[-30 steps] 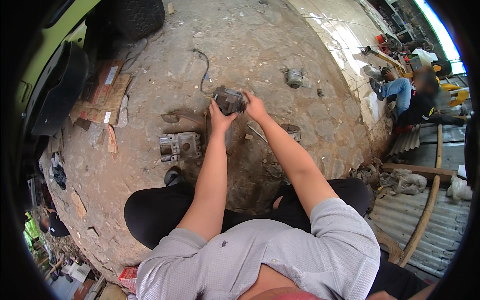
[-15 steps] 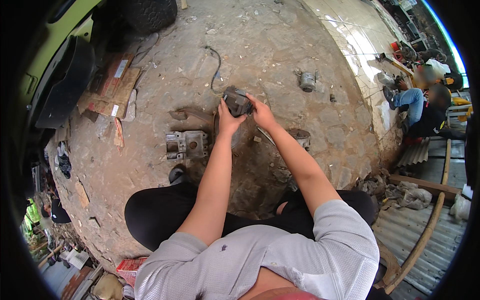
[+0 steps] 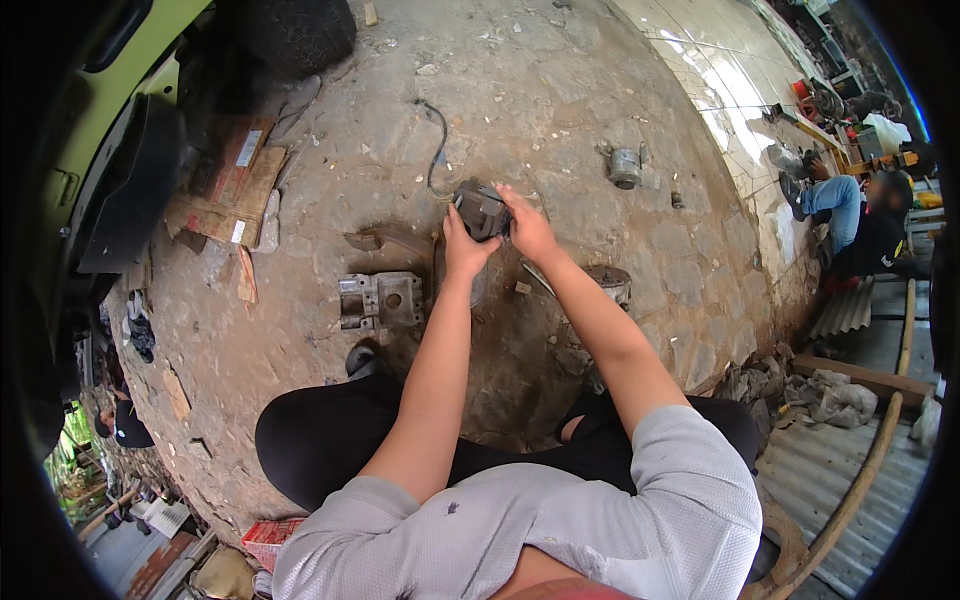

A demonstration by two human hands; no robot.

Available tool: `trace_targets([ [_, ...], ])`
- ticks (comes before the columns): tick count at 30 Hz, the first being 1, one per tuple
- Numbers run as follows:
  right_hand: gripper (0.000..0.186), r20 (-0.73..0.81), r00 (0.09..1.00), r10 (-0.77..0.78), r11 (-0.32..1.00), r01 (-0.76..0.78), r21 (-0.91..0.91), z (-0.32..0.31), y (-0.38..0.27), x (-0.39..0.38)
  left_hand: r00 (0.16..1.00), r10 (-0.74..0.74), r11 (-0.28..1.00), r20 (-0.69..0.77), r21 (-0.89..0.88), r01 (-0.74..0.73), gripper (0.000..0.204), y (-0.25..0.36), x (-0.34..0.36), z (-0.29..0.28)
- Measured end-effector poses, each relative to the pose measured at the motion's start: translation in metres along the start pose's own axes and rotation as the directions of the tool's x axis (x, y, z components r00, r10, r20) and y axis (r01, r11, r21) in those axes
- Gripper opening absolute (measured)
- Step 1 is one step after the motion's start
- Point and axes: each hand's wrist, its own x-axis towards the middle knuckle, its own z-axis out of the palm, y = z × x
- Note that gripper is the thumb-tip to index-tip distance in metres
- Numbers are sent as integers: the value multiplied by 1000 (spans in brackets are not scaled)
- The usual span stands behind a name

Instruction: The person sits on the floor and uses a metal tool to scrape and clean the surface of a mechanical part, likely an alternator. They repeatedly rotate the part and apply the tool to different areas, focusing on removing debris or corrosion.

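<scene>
Between my two hands is a dark, boxy machine part, grimy and greyish brown; its exact kind I cannot make out. My left hand grips its left and near side, thumb pointing right along the near edge. On the right side, my right hand presses against it with fingers stretched forward. A dark cable curls over the ground from the part's far left side; whether it is attached is unclear. Nearer me, left of my left forearm, lies a grey metal casting with holes. A curved rusty metal piece lies just beyond it.
A round metal part sits partly behind my right forearm. Farther right stands a metal cylinder. Flattened cardboard lies at left beside a green vehicle with a black tyre. Another person sits at far right.
The whole view has shifted slightly. Both hands keep the boxy part in nearly the same place, and my right fingers lie a little straighter along its side.
</scene>
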Motion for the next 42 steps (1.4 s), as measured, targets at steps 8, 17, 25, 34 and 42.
trace_targets([
  [8, 76, 50, 999, -11, 995, 16, -96, -17, 7, -6, 998, 48, 999, -29, -7, -48, 132, -15, 2, 1],
  [17, 73, 77, 992, -103, 987, 111, -120, -16, 10, 7, 997, 72, 996, -32, -42, -73, 131, -13, 4, -2],
  [25, 72, -35, 999, -5, 989, 0, -147, -6, 32, 3, 999, 34, 999, 0, 29, -34, 133, -10, 1, -5],
  [34, 67, 76, 997, -21, 967, 40, -253, -7, 27, 3, 999, 34, 999, 10, 10, -34, 133, -10, -1, -7],
  [42, 67, -58, 993, 99, 926, -113, -361, 0, 23, -2, 1000, 17, 1000, 11, 20, -17, 132, -11, -2, -12],
])
